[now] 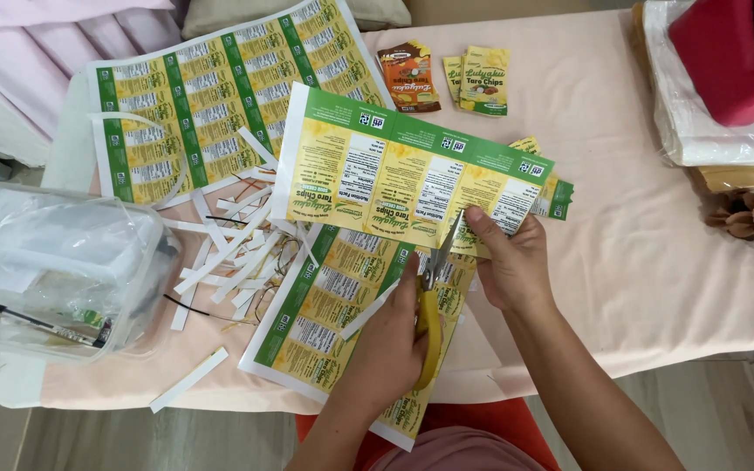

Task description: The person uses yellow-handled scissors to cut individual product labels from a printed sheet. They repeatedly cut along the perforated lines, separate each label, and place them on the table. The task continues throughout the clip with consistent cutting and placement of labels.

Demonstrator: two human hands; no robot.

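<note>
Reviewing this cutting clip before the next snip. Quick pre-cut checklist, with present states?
1. Left hand grips the yellow-handled scissors: ok.
2. Right hand pinches the label sheet at its lower edge: ok.
3. Blades meet the sheet edge between labels: ok.
4. Right fingers away from blades: not ok, very close.
5. Blades exactly on the label border: cannot tell.
6. Sheet lifted above the sheet underneath: ok.

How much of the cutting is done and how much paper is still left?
Done: a few cut labels lie by the far table edge, and white trimmings are piled up. In hand: the left hand works yellow scissors into a label sheet held by the right hand. Left: two more uncut sheets.
</note>
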